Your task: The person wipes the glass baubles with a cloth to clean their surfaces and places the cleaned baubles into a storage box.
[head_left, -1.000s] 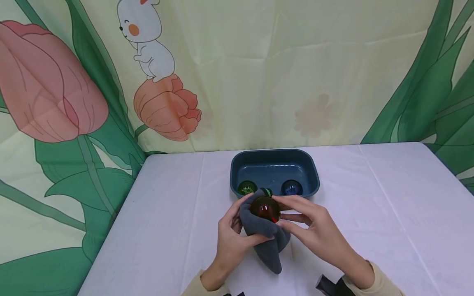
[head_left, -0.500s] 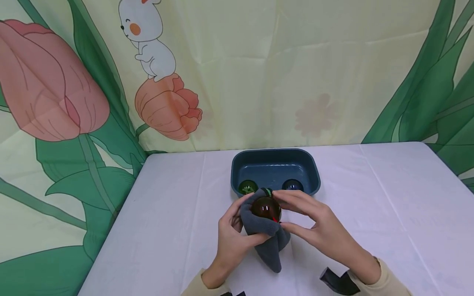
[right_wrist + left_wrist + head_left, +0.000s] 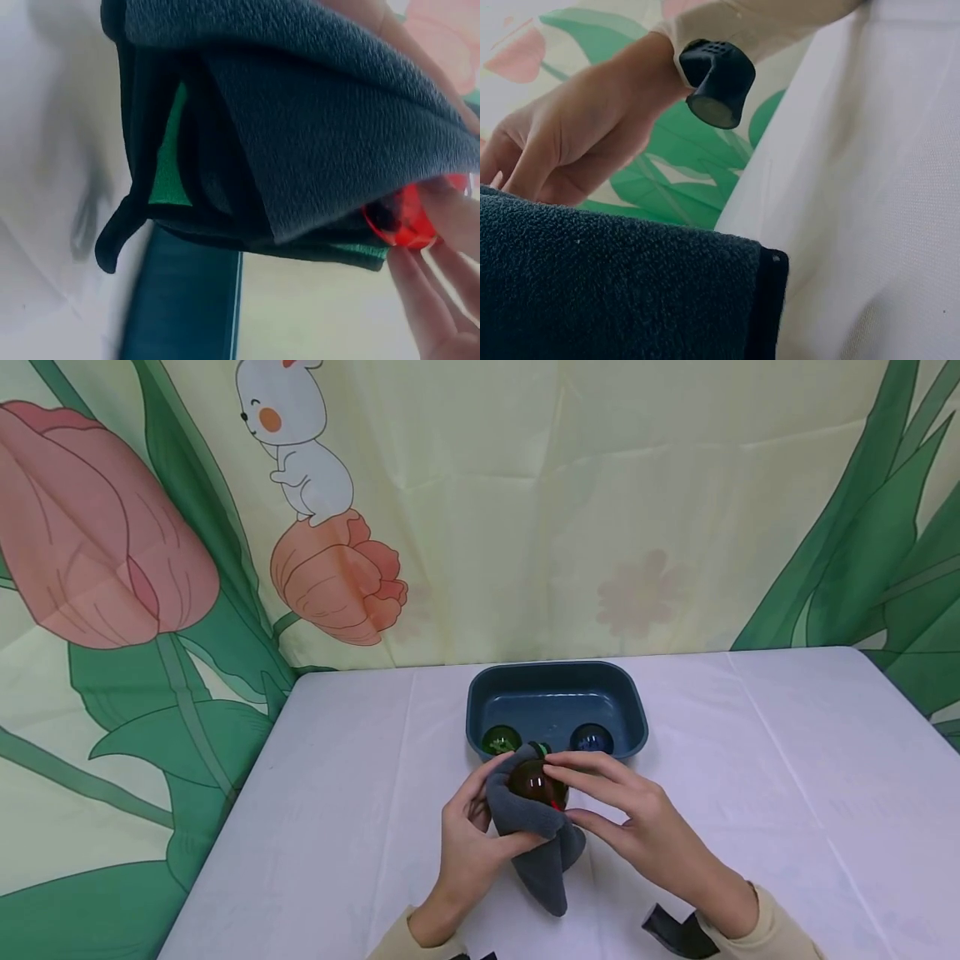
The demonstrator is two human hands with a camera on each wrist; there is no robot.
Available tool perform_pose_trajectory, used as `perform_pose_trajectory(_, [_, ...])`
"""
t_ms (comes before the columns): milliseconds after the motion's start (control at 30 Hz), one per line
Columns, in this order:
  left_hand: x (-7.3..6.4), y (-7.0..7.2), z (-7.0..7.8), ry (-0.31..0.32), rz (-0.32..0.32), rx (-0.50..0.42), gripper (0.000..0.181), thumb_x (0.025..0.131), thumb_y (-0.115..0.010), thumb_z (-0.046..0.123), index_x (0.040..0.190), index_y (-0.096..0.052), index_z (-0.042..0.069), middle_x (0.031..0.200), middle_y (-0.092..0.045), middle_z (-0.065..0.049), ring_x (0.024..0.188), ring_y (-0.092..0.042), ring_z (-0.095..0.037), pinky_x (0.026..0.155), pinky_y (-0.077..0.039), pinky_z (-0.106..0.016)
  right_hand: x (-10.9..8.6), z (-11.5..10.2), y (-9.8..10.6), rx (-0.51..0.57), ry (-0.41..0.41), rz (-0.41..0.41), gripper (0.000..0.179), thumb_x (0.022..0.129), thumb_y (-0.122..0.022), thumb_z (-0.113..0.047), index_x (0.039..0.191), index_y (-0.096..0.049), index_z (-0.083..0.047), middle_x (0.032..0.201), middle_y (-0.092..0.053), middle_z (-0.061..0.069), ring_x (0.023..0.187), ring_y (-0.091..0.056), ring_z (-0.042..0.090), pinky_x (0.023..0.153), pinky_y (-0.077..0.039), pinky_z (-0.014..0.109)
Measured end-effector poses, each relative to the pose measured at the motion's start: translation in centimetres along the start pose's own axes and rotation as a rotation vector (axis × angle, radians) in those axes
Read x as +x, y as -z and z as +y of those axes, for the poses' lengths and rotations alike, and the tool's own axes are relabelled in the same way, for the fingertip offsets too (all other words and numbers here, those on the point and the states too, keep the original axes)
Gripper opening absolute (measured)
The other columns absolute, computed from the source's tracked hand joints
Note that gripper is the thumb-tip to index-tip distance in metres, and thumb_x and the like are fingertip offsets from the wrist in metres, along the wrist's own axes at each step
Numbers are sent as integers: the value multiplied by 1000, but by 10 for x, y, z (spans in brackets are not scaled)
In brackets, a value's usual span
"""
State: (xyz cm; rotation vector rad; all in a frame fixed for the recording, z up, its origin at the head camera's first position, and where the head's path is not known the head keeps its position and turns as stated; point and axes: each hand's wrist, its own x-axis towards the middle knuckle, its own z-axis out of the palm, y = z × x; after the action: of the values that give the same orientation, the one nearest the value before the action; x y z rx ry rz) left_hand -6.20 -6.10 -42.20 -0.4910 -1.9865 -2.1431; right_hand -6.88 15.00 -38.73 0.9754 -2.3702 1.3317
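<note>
A dark red, shiny see-through ball [image 3: 528, 783] sits wrapped in a dark grey-blue cloth [image 3: 546, 870], its top showing. My left hand [image 3: 474, 839] grips the cloth from the left, thumb across the front fold, cupping the ball through it. From the right, my right hand [image 3: 647, 814] pinches the ball, fingertips on its upper side and thumb low at its edge. In the right wrist view, fingers of that hand touch the bright red ball [image 3: 409, 221] under the hanging cloth [image 3: 330, 120]. Cloth [image 3: 615, 285] hides the ball in the left wrist view.
Just beyond the hands stands a dark blue tray [image 3: 555, 702]. It holds a green ball [image 3: 501, 740] at the front left and a blue ball [image 3: 592, 738] at the front right. A white cloth covers the table [image 3: 337, 827]; a printed curtain [image 3: 510, 527] hangs behind.
The right fingertips have shifted left, from the ball's right side onto its upper face. The left hand, cloth and tray stay nearly as they were.
</note>
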Motion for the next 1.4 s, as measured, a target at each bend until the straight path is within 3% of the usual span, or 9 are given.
perform_pose_trajectory(233, [-1,1,-1,17,-8,16,70,75,-87,7,138,-55,9,129,-65,-12,116,-65,-21,103,-50,-31,1,2,-2,323,-177,-4,54,84,-74,3,135,-60,-5,131,-60,15,110,-66,7,84,-59,26])
perform_pose_trajectory(367, [-1,0,1,26,-15,14,72,74,-87,8,139,-54,12,130,-64,-10,118,-64,-22,104,-48,-32,1,4,0,409,-270,-40,50,88,-72,-3,136,-58,-2,134,-58,19,111,-66,7,85,-59,27])
perform_pose_trajectory(567, [0,-1,2,6,-2,9,72,72,-85,-1,137,-55,9,128,-66,-12,117,-64,-24,103,-50,-33,2,2,3,328,-286,-64,51,88,-74,-8,136,-59,-6,134,-59,15,111,-67,17,85,-59,27])
perform_pose_trajectory(667, [0,-1,1,0,2,5,72,71,-85,-3,136,-56,9,127,-66,-12,116,-65,-24,102,-50,-33,3,1,5,246,-201,-47,56,85,-76,-4,138,-58,-10,134,-60,10,113,-66,18,88,-58,26])
perform_pose_trajectory(800, [0,-1,0,-1,3,1,70,72,-84,-4,135,-56,7,126,-67,-13,114,-66,-24,101,-52,-33,3,0,6,124,-67,-17,65,77,-81,3,136,-61,-15,135,-60,3,121,-60,11,92,-54,22])
perform_pose_trajectory(1000, [-1,-1,-1,5,12,-10,68,74,-84,-1,136,-55,5,127,-66,-16,113,-67,-21,100,-52,-32,0,1,2,37,4,-7,64,74,-82,8,132,-65,-15,135,-61,1,126,-55,7,97,-50,16])
perform_pose_trajectory(1200, [-2,-2,-1,27,19,-21,69,75,-86,3,137,-56,5,128,-66,-14,115,-66,-21,102,-50,-31,0,1,0,101,-8,8,63,75,-79,10,133,-64,-10,134,-61,6,122,-59,8,91,-55,21])
perform_pose_trajectory(1400, [-2,-3,-1,40,11,-5,70,75,-86,5,139,-55,7,131,-64,-11,117,-64,-21,104,-48,-29,1,1,-1,331,-194,18,51,85,-73,3,133,-61,-4,130,-61,15,110,-65,7,83,-59,27])
